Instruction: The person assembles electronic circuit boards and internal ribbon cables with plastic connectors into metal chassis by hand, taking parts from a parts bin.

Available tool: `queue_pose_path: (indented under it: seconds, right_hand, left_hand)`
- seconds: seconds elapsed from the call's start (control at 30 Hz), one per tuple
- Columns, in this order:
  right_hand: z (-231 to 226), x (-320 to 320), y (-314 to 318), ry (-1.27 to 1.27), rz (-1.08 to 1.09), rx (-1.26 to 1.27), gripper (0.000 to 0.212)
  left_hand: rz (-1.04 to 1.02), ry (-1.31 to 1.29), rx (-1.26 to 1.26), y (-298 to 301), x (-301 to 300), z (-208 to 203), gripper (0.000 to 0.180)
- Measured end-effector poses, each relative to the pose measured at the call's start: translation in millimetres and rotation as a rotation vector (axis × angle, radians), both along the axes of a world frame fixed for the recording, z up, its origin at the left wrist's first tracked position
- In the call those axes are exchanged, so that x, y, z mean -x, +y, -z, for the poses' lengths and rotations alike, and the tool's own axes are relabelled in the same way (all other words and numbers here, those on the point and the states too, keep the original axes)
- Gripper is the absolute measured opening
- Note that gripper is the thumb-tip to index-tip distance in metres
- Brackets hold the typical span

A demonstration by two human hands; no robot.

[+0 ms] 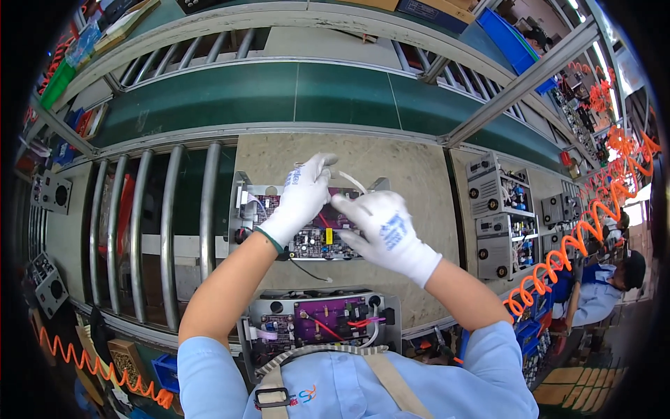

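Both my hands wear white gloves over an open metal chassis (241,206) holding a purple circuit board (340,222) and a yellow component (329,236). My left hand (303,192) is closed above the board's left part, its fingertips at one end of a white cable (354,181). That cable arches across to my right hand (387,230), which is slightly blurred. The right index finger and thumb are apart over the board's right side, and the cable passes behind this hand. A thin black wire (307,271) trails out of the chassis toward me.
A second open chassis (392,318) with a purple board sits against my body. Metal rollers (171,237) lie to the left. Grey-fronted units (492,244) stand at the right, near an orange coiled hose (558,258). A co-worker (593,293) is at far right.
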State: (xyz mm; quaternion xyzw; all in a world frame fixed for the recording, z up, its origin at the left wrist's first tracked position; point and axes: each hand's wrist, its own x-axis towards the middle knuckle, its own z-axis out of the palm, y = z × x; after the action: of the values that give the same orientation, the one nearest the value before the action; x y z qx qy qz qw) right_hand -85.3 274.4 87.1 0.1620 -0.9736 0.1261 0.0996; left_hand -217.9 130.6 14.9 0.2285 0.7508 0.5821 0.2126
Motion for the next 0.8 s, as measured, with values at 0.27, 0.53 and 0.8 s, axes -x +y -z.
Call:
queue_pose_path:
  seconds: [0.27,0.53,0.8]
  right_hand:
    - [-12.0,19.4,43.0,-0.003,-0.170,-0.071,0.009]
    - [31.9,11.0,39.5,0.193,0.005,0.076,0.019]
    - [27.2,3.2,33.7,0.134,0.102,0.010,0.015]
  left_hand:
    - [0.483,-0.245,-0.127,1.7,-37.9,-2.5,0.034]
    - [0.329,0.422,0.067,-9.8,-29.1,-10.0,0.028]
    - [0.439,0.843,0.273,-10.7,-30.4,-13.4,0.027]
